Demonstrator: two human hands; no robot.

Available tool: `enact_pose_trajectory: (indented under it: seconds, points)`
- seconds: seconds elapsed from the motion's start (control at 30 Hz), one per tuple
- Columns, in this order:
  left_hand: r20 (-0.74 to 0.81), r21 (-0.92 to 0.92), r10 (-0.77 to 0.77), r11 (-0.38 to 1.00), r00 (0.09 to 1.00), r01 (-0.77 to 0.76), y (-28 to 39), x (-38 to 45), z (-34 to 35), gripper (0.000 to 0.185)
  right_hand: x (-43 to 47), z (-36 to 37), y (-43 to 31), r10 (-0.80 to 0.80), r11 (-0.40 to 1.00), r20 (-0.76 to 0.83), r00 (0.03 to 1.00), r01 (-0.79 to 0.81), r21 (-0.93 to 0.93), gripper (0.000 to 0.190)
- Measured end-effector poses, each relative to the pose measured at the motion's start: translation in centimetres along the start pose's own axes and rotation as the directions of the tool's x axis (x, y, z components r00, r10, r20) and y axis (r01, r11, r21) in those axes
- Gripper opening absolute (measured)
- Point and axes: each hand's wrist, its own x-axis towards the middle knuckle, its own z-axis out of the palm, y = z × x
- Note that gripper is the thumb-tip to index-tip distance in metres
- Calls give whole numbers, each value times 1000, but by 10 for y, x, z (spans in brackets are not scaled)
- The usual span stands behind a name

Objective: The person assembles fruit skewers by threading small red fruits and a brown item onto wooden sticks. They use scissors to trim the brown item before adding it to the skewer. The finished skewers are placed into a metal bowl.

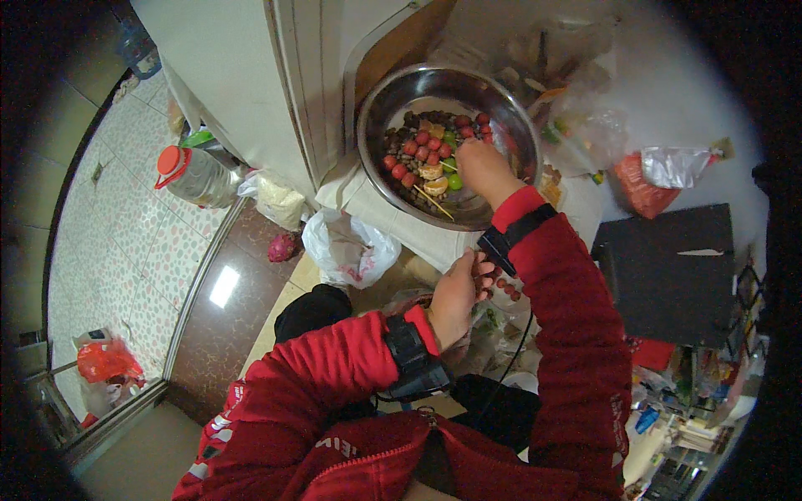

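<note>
My right hand point(479, 164) reaches into a large stainless steel basin point(376, 181), its fingers closed around the end of a thin skewer by some green grapes point(454, 181). In the basin lie skewered red fruits point(421, 152), peeled mandarin pieces point(435, 185), a bare skewer end point(433, 203) and many small dark pieces. My left hand point(462, 288) is below the basin, palm turned up with fingers curled; the right sleeve is close by. Whether it holds anything cannot be told. More red fruits point(509, 289) lie just right of it, partly hidden by the right arm.
A white plastic bag point(351, 247) stands below the basin, beside a dragon fruit point(282, 248) and a bag of pale grains point(280, 205). A large plastic bottle point(203, 176) with a red cap is at left. A black board point(667, 272) and a foil-topped red bag point(648, 191) lie right.
</note>
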Motion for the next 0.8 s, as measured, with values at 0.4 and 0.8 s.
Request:
enact_pose_trajectory:
  seconds: [0.4,0.8]
  points:
    - [14,-1,18,1000,1000,-18,-1,-3,2,30,-1,-16,-6,-66,997,-20,998,67,33,13]
    - [39,91,88,992,995,-92,-8,3,0,31,17,-31,-46,158,918,123,980,-191,347,20]
